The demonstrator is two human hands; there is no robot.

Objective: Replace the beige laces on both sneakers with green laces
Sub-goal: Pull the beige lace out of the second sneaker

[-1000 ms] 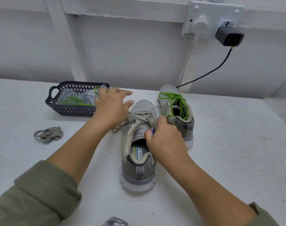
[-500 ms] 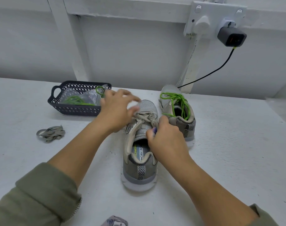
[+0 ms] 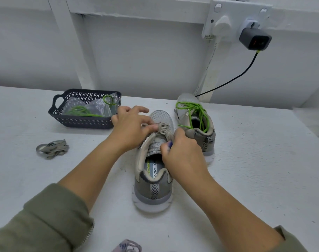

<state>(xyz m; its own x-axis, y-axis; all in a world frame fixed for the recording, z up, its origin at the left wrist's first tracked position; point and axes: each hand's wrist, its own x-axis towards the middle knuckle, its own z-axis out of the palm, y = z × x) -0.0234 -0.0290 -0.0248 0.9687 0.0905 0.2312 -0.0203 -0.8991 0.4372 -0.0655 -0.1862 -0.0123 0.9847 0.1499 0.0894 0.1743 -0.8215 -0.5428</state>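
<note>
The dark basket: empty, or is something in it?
Not empty: the basket holds a crumpled clear plastic bag with green laces in it.

Right hand (image 3: pixel 184 155) hides beige lace (image 3: pixel 164 128) ends; bottom item (image 3: pixel 127 246) cropped.

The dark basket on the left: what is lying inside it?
Inside the basket lie a crumpled clear plastic bag and a green lace. The near wall hides its floor, and the left hand covers its right corner.
</note>
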